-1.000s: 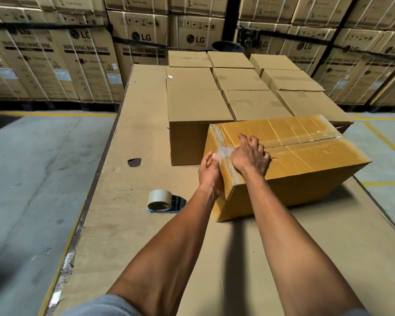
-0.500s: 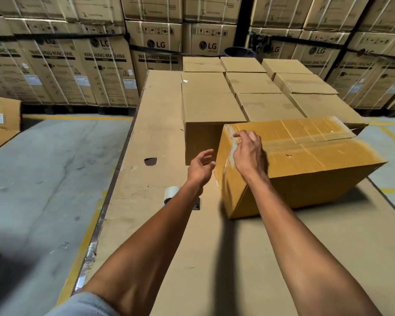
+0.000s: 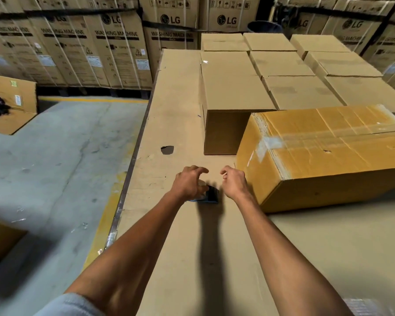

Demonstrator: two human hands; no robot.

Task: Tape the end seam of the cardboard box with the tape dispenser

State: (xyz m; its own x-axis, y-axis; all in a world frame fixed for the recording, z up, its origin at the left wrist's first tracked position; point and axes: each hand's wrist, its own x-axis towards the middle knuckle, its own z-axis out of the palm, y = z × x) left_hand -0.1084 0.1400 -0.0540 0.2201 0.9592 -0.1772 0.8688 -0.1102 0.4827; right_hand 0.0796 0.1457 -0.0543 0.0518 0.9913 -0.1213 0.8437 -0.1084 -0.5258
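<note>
The yellow-brown cardboard box [image 3: 328, 160] lies on its side at the right of the table, with clear tape along its top seam and a tape patch over its near-left end edge. The tape dispenser [image 3: 211, 195], dark blue with a pale roll, lies on the table just left of the box's near corner. My left hand [image 3: 189, 184] hovers right over it with curled, spread fingers and hides most of the roll. My right hand [image 3: 234, 181] is beside it, off the box, loosely curled and holding nothing.
Several plain brown boxes [image 3: 233, 87] stand packed together behind the yellow box. The cardboard-covered table [image 3: 180, 115] has a small hole [image 3: 167, 149] and a metal left edge [image 3: 132, 160]. Stacked LG cartons [image 3: 114, 49] line the back; an open carton [image 3: 12, 103] sits on the floor.
Both hands have left the box's end edge and moved down-left to the tape dispenser. My left hand now covers it. The view has swung left.
</note>
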